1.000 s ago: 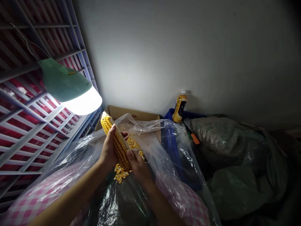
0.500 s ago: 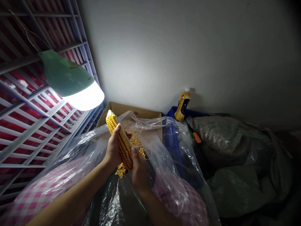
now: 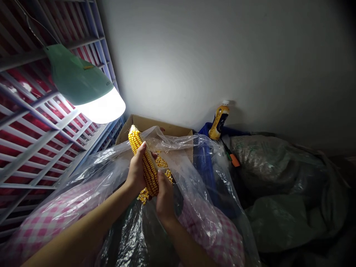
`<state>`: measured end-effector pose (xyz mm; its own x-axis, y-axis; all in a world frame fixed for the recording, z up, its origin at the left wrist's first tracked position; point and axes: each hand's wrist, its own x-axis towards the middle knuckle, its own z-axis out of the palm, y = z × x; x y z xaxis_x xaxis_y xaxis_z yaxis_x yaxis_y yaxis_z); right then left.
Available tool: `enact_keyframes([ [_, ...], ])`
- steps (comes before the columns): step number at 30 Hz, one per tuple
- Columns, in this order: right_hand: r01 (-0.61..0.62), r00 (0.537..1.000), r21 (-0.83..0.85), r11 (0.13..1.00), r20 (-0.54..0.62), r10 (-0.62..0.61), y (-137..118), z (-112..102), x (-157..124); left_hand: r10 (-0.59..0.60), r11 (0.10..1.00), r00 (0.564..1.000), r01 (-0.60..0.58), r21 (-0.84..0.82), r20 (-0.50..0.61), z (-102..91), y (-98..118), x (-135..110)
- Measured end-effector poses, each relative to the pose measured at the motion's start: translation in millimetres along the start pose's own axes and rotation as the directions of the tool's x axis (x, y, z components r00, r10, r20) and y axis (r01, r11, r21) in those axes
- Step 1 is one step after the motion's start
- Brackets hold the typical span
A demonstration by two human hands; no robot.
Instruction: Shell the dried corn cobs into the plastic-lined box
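Observation:
A yellow ear of corn (image 3: 149, 167) slants between my hands, its pale tip up and to the left. Along its right side runs a bare strip of cob without kernels. My left hand (image 3: 137, 168) is wrapped round the middle of the ear, thumb on top. Lower down, my right hand (image 3: 165, 194) grips the thick end, with its thumb against the edge of the kernels. Beneath the ear, loose corn kernels (image 3: 143, 196) lie on a clear plastic sheet (image 3: 191, 178). Most fingers of both hands are hidden behind the ear.
A lit green lamp (image 3: 80, 78) hangs at left on a plastic crate (image 3: 50, 142). Behind the sheet stands a cardboard box (image 3: 175, 129). A yellow drink bottle (image 3: 219, 120) leans by a blue crate (image 3: 204, 159). Full sacks (image 3: 267, 163) lie at right.
Both hands still hold the ear in nearly the same pose. The right thumb has moved slightly up along the ear. The whole view has shifted a little.

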<state>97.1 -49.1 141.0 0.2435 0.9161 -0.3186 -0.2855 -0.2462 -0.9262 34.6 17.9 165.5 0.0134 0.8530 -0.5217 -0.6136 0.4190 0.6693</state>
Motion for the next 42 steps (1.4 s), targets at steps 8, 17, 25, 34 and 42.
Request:
enact_keyframes([
  [8,-0.021,1.0,0.002,1.0,-0.016,0.021,1.6,0.1,0.5,-0.014,1.0,0.999,0.015,0.022,-0.037,2.7,0.2,-1.5],
  [17,-0.047,0.999,0.014,0.999,-0.017,0.048,2.0,0.2,-0.3,-0.018,1.0,0.999,0.019,0.022,-0.044,3.8,-0.3,-1.6],
  [25,-0.317,0.89,0.313,0.895,0.424,0.167,-38.3,-25.9,21.3,0.023,0.996,0.999,-0.025,-0.082,-0.026,3.6,22.8,-3.0],
  [34,-0.273,0.897,0.606,0.747,0.441,-0.03,-71.3,-51.5,27.8,0.027,0.999,0.99,-0.03,-0.017,-0.137,3.0,18.8,-2.5],
  [42,-0.315,0.867,0.611,0.726,0.497,-0.042,-70.4,-46.9,24.8,-0.111,0.994,0.989,0.11,-0.011,-0.102,3.9,15.6,-2.8],
])
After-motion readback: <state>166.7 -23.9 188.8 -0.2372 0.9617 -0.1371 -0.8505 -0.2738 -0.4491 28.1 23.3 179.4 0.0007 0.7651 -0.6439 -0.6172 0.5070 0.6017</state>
